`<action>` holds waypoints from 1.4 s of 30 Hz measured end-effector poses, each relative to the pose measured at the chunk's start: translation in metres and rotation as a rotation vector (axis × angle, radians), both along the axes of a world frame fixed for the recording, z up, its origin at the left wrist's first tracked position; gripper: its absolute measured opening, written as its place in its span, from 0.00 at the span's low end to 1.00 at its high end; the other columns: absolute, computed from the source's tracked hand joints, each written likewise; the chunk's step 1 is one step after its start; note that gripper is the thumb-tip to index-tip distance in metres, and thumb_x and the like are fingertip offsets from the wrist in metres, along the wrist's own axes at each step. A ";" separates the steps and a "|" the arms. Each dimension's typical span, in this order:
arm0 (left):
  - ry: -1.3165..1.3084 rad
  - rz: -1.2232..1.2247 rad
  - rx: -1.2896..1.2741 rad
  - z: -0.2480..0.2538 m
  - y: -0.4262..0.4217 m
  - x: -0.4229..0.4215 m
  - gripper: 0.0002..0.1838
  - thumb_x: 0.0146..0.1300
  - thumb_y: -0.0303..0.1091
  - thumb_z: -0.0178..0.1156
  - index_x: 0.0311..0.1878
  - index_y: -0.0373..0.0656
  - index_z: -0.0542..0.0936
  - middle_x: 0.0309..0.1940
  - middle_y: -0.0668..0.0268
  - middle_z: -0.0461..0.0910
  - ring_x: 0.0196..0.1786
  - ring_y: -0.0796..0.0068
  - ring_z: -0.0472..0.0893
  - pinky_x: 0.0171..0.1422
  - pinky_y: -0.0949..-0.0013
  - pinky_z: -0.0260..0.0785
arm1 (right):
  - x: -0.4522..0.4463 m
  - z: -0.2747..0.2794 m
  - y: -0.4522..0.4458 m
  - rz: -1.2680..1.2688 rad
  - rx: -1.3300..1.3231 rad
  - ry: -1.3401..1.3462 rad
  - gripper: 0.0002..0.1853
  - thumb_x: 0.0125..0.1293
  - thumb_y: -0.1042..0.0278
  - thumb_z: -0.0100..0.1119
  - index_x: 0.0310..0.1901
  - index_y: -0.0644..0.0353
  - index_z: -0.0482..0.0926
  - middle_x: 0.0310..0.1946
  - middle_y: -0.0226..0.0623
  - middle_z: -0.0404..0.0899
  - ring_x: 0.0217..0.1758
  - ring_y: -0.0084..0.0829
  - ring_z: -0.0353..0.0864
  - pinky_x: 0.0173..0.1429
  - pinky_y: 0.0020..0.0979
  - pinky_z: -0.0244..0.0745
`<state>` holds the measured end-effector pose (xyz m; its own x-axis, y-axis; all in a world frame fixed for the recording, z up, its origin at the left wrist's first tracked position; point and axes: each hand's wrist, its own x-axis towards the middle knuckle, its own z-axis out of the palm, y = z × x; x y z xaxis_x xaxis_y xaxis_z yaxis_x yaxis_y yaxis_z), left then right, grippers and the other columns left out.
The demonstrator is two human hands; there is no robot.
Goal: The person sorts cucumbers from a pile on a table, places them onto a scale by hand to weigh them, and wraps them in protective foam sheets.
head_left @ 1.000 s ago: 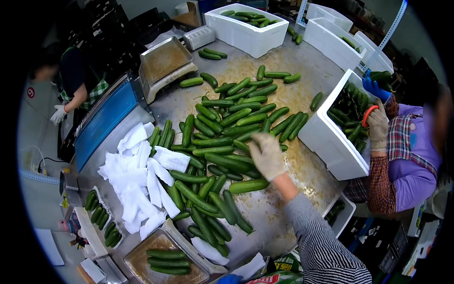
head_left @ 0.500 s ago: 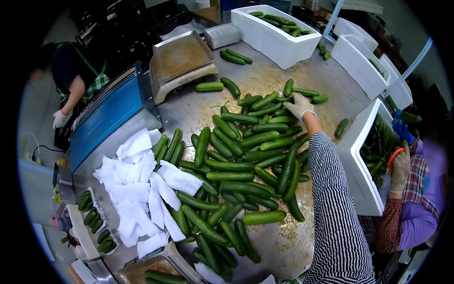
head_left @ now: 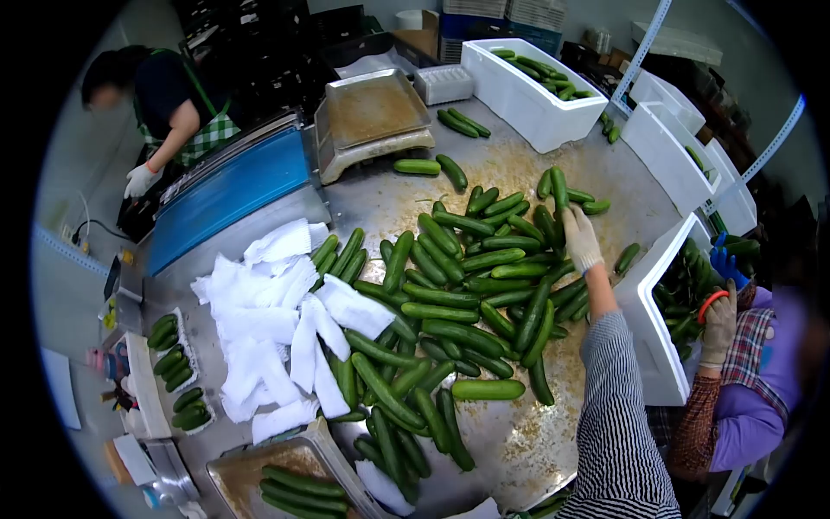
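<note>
My right hand [head_left: 581, 240], in a pale knit glove, reaches over the far right side of a spread-out cucumber pile [head_left: 441, 311]. Its fingers are closed around the near end of a dark green cucumber [head_left: 560, 187], which points away from me. Other cucumbers lie close by, including a shorter one [head_left: 596, 207] just beyond the hand. The palm side of the glove is hidden. My left hand is out of view. White cloth-like pieces [head_left: 259, 320] are heaped against the left of the pile.
A scale [head_left: 376, 108] stands at the back, another scale [head_left: 251, 471] with cucumbers at the front. White foam boxes [head_left: 527, 108] line the back and right. One co-worker's gloved hands [head_left: 719, 329] hold red-handled scissors at the right box; another person [head_left: 177, 130] stands at left.
My right hand has drawn back slightly toward me and now grips a cucumber standing out from the pile. The whole view has shifted a little. The left co-worker has leaned further into view.
</note>
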<state>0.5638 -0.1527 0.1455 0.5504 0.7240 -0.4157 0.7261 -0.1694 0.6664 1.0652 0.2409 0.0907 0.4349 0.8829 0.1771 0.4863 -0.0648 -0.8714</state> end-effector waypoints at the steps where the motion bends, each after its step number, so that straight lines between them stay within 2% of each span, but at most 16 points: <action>1: -0.023 -0.004 0.007 -0.001 -0.009 0.002 0.10 0.63 0.37 0.57 0.44 0.48 0.81 0.40 0.59 0.78 0.45 0.56 0.79 0.49 0.58 0.72 | 0.009 -0.031 -0.001 0.051 0.119 0.297 0.23 0.76 0.52 0.50 0.55 0.68 0.76 0.48 0.47 0.83 0.48 0.39 0.82 0.57 0.37 0.75; 3: -0.074 -0.016 0.022 -0.002 -0.022 0.003 0.10 0.63 0.37 0.57 0.44 0.48 0.81 0.40 0.59 0.78 0.45 0.56 0.78 0.49 0.58 0.71 | -0.074 0.029 -0.050 0.342 0.036 0.998 0.24 0.77 0.47 0.50 0.54 0.63 0.76 0.44 0.44 0.82 0.40 0.33 0.82 0.47 0.36 0.79; 5: -0.159 -0.046 0.024 -0.013 -0.041 0.002 0.09 0.63 0.37 0.56 0.43 0.47 0.81 0.40 0.59 0.78 0.45 0.56 0.78 0.49 0.58 0.71 | -0.140 0.039 -0.081 0.232 -0.158 1.327 0.24 0.75 0.42 0.50 0.51 0.57 0.78 0.34 0.37 0.81 0.26 0.26 0.74 0.31 0.31 0.70; 8: -0.227 -0.097 0.068 -0.054 -0.081 -0.012 0.13 0.59 0.36 0.59 0.46 0.46 0.80 0.41 0.60 0.78 0.47 0.55 0.78 0.49 0.57 0.71 | -0.236 0.045 -0.134 0.470 -0.401 1.523 0.26 0.74 0.38 0.51 0.48 0.58 0.78 0.32 0.39 0.81 0.19 0.26 0.68 0.25 0.30 0.61; 9: -0.223 -0.083 0.178 -0.018 -0.076 -0.008 0.12 0.60 0.29 0.58 0.48 0.47 0.78 0.44 0.59 0.79 0.42 0.59 0.81 0.46 0.60 0.73 | -0.264 0.048 -0.152 0.612 -0.434 1.502 0.27 0.74 0.42 0.52 0.56 0.60 0.76 0.36 0.40 0.81 0.23 0.25 0.71 0.26 0.29 0.63; 12: -0.095 -0.127 0.149 0.010 -0.086 -0.020 0.16 0.61 0.33 0.59 0.53 0.45 0.78 0.46 0.59 0.79 0.49 0.57 0.80 0.52 0.57 0.72 | -0.348 0.068 -0.202 0.918 -0.526 1.180 0.36 0.69 0.56 0.54 0.75 0.63 0.58 0.50 0.43 0.79 0.34 0.25 0.75 0.34 0.26 0.69; 13: -0.108 -0.105 0.181 0.007 -0.093 -0.023 0.16 0.61 0.33 0.59 0.53 0.46 0.77 0.46 0.59 0.78 0.49 0.57 0.80 0.53 0.58 0.71 | -0.367 0.077 -0.214 0.985 -0.575 0.876 0.34 0.65 0.63 0.55 0.72 0.65 0.64 0.52 0.43 0.79 0.39 0.27 0.79 0.39 0.31 0.75; 16: -0.123 -0.058 0.275 0.006 -0.115 -0.036 0.16 0.60 0.33 0.59 0.53 0.46 0.77 0.44 0.60 0.77 0.49 0.58 0.80 0.53 0.59 0.71 | -0.434 0.090 -0.259 1.085 0.059 -0.110 0.22 0.62 0.71 0.61 0.59 0.60 0.79 0.51 0.44 0.81 0.52 0.41 0.82 0.57 0.40 0.75; 19: -0.132 0.016 0.428 0.013 -0.137 -0.049 0.12 0.58 0.31 0.57 0.46 0.47 0.77 0.40 0.63 0.75 0.42 0.62 0.80 0.46 0.60 0.72 | -0.470 0.088 -0.278 1.123 0.324 -0.713 0.14 0.56 0.73 0.62 0.46 0.54 0.84 0.52 0.43 0.82 0.47 0.46 0.81 0.50 0.44 0.74; 26: -0.033 0.182 0.589 0.028 -0.188 -0.083 0.14 0.60 0.35 0.58 0.50 0.51 0.81 0.44 0.67 0.77 0.51 0.66 0.77 0.56 0.61 0.70 | -0.458 0.078 -0.260 1.400 0.313 -0.649 0.18 0.53 0.78 0.58 0.47 0.55 0.84 0.56 0.39 0.81 0.51 0.45 0.80 0.55 0.42 0.75; 29: -0.017 0.091 0.593 0.026 -0.201 -0.091 0.14 0.60 0.35 0.58 0.50 0.52 0.81 0.43 0.68 0.77 0.51 0.67 0.77 0.57 0.61 0.69 | -0.468 0.097 -0.262 1.556 0.436 -0.917 0.22 0.52 0.78 0.58 0.51 0.56 0.80 0.56 0.37 0.80 0.56 0.45 0.79 0.56 0.41 0.74; 35: -0.022 0.044 0.642 0.028 -0.212 -0.103 0.14 0.59 0.34 0.58 0.49 0.50 0.81 0.42 0.68 0.76 0.50 0.67 0.77 0.56 0.62 0.69 | -0.468 0.110 -0.286 1.270 0.380 -0.631 0.23 0.56 0.78 0.59 0.56 0.59 0.78 0.57 0.47 0.78 0.60 0.51 0.77 0.63 0.45 0.72; 38: 0.007 0.113 0.744 0.035 -0.215 -0.110 0.14 0.57 0.34 0.59 0.47 0.50 0.81 0.42 0.67 0.76 0.49 0.67 0.77 0.56 0.62 0.68 | -0.456 0.126 -0.353 1.026 -0.011 -0.094 0.25 0.64 0.70 0.60 0.63 0.62 0.75 0.60 0.49 0.77 0.64 0.42 0.76 0.70 0.39 0.70; 40: 0.003 0.150 0.851 0.046 -0.214 -0.116 0.11 0.56 0.34 0.59 0.42 0.47 0.80 0.40 0.66 0.76 0.48 0.67 0.77 0.58 0.61 0.68 | -0.440 0.122 -0.394 1.451 -0.462 -0.168 0.28 0.72 0.55 0.53 0.69 0.62 0.69 0.60 0.48 0.78 0.62 0.42 0.79 0.64 0.39 0.75; 41: 0.003 0.120 0.840 0.048 -0.212 -0.118 0.10 0.55 0.34 0.58 0.41 0.47 0.80 0.40 0.66 0.76 0.48 0.66 0.77 0.58 0.61 0.68 | -0.433 0.100 -0.427 1.592 -0.361 -0.206 0.30 0.74 0.53 0.50 0.71 0.61 0.65 0.56 0.52 0.80 0.59 0.46 0.82 0.64 0.41 0.74; 42: 0.006 0.094 0.824 0.048 -0.212 -0.119 0.09 0.55 0.34 0.58 0.39 0.46 0.79 0.39 0.66 0.75 0.48 0.66 0.77 0.58 0.60 0.68 | -0.441 0.112 -0.453 1.691 -0.617 -0.314 0.30 0.75 0.51 0.47 0.71 0.61 0.64 0.53 0.57 0.81 0.58 0.52 0.81 0.64 0.42 0.73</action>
<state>0.4443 -0.3651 0.1937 0.4722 0.8407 0.2651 0.7646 -0.5402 0.3516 0.6244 -0.2124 0.2031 -0.8730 0.2527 -0.4171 0.4857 0.3737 -0.7902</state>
